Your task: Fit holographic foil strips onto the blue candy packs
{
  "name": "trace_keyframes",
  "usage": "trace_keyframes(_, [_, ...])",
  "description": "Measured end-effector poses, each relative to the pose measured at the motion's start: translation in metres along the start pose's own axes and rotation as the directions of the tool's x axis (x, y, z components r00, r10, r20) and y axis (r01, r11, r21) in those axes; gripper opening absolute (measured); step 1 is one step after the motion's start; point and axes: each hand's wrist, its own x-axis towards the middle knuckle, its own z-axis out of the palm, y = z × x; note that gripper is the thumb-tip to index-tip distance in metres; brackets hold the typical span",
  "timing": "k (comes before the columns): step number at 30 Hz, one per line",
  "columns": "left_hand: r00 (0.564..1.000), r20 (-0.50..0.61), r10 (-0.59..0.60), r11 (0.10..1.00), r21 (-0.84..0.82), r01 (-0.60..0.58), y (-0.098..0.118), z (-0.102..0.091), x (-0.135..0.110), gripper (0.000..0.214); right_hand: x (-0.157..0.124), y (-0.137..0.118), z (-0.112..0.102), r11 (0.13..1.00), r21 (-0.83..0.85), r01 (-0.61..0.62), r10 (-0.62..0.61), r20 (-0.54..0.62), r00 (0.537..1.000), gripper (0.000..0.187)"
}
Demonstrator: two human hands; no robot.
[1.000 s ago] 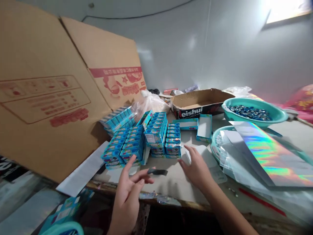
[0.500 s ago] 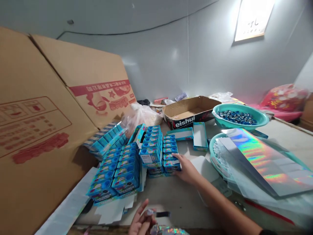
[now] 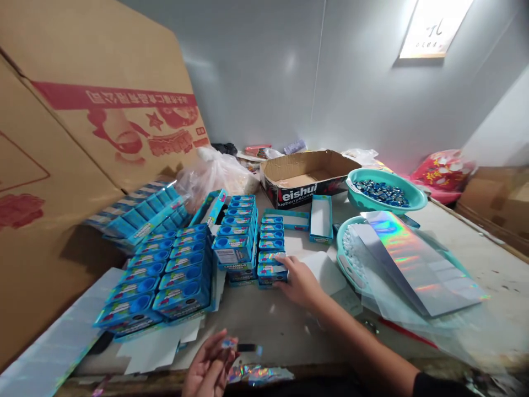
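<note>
My right hand (image 3: pixel 303 281) is at the near end of a short row of small blue cartons, its fingers and thumb closed around the side of the front carton (image 3: pixel 270 271). Low in the view, my left hand (image 3: pixel 209 366) has its fingers pinched together on a small shiny piece (image 3: pixel 230 344) that I cannot make out. A short dark strip (image 3: pixel 248 348) shows just beside those fingertips. To the left, a larger double row of blue cartons (image 3: pixel 182 292) with round blue fronts stands in a tray. A second stack of blue cartons (image 3: pixel 233 248) is between the two.
Two shallow blue trays (image 3: pixel 321 218) lie behind the short row. A printed brown carton (image 3: pixel 309 165) stands behind them. Rightward are a teal basin (image 3: pixel 386 204) of blue wrapped pieces and holographic sheets (image 3: pixel 425 264) over another basin (image 3: pixel 345 259). A large cardboard box (image 3: pixel 136 71) rises at left.
The view has shifted, so the table's things appear farther left. My right hand stays at the front of the short row, and my left hand still pinches the small piece.
</note>
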Motion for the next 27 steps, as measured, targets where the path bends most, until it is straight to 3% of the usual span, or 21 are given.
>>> trace_keyframes(4, [0.998, -0.018, -0.052, 0.998, -0.042, 0.052, 0.000, -0.004, 0.000, 0.045, -0.021, -0.003, 0.003, 0.999, 0.028, 0.023, -0.023, -0.002, 1.000, 0.070])
trace_keyframes(9, [0.978, -0.206, -0.029, 0.963, -0.269, -0.028, 0.017, -0.005, -0.005, 0.021, -0.052, -0.016, 0.001, 1.000, 0.029, 0.011, -0.013, 0.068, 0.998, 0.070])
trace_keyframes(13, [0.995, -0.078, -0.068, 0.959, -0.281, 0.044, 0.054, 0.009, -0.018, 0.039, -0.076, -0.027, 0.001, 0.997, 0.001, 0.076, -0.076, 0.124, 0.989, 0.069])
trace_keyframes(15, [1.000, 0.002, -0.014, 0.979, -0.203, 0.015, 0.071, 0.021, -0.027, 0.042, -0.085, -0.030, 0.002, 0.992, 0.003, 0.130, -0.129, 0.137, 0.982, 0.068])
trace_keyframes(19, [0.965, 0.165, 0.205, 0.973, 0.077, -0.220, 0.086, 0.052, -0.047, 0.042, -0.093, -0.036, -0.008, 0.976, -0.013, 0.215, -0.208, 0.213, 0.955, 0.068])
trace_keyframes(23, [0.922, 0.212, 0.324, 0.817, 0.429, -0.386, 0.082, 0.086, -0.060, 0.037, -0.087, -0.042, -0.037, 0.980, 0.009, 0.196, -0.191, 0.281, 0.940, 0.070])
trace_keyframes(27, [0.885, 0.292, 0.363, 0.671, 0.576, -0.466, 0.074, 0.109, -0.067, 0.053, -0.081, -0.046, -0.062, 0.970, 0.196, 0.145, -0.173, 0.131, 0.976, 0.047])
